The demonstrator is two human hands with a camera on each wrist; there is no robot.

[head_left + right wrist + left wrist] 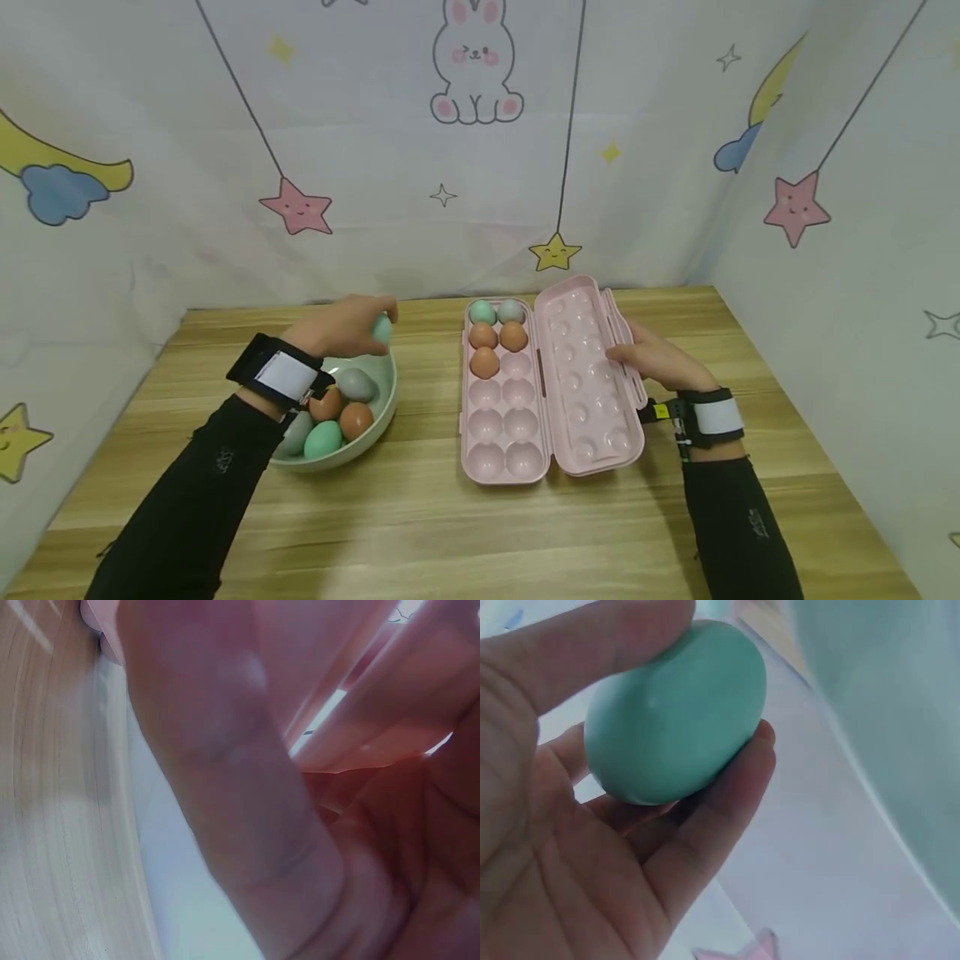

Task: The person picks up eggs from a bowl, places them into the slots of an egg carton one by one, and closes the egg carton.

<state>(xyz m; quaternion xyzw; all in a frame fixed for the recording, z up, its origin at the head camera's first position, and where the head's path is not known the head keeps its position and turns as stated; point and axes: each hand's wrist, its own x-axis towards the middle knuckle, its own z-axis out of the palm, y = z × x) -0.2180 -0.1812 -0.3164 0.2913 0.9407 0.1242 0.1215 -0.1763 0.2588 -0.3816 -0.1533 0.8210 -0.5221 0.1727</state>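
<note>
Above the rim of a pale green bowl, my left hand pinches a green egg between thumb and fingers. Inside the bowl lie several brown, green and grey eggs, partly hidden by my wrist. A pink egg carton stands open in the middle of the table, its lid tilted to the right. At the carton's far end sit a green egg, a grey egg and several brown eggs. My right hand grips the lid's right edge, thumb on its inner face.
The wooden table ends at a white curtain printed with stars, moons and a rabbit. Another stretch of curtain runs along the right side. Between bowl and carton lies a strip of bare wood.
</note>
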